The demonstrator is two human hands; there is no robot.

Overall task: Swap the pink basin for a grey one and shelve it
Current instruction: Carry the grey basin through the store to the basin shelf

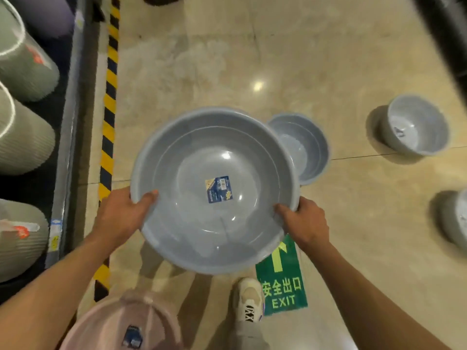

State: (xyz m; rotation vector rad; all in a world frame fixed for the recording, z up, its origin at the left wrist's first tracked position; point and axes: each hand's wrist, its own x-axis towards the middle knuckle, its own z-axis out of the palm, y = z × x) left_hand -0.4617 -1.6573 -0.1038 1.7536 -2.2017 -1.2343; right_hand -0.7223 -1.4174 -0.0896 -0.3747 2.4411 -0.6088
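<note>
Both hands hold a grey basin by its rim above the floor: left hand, right hand. The pink basin lies below, near a shoe.

grey basins: four, one held, one just behind it at 1 o'clock, two more off at 3 o'clock
pink basins: one, down at 7 o'clock
ribbed tub stacks: three, along 9 o'clock
exit floor signs: one
shoes: one
hands: two
</note>
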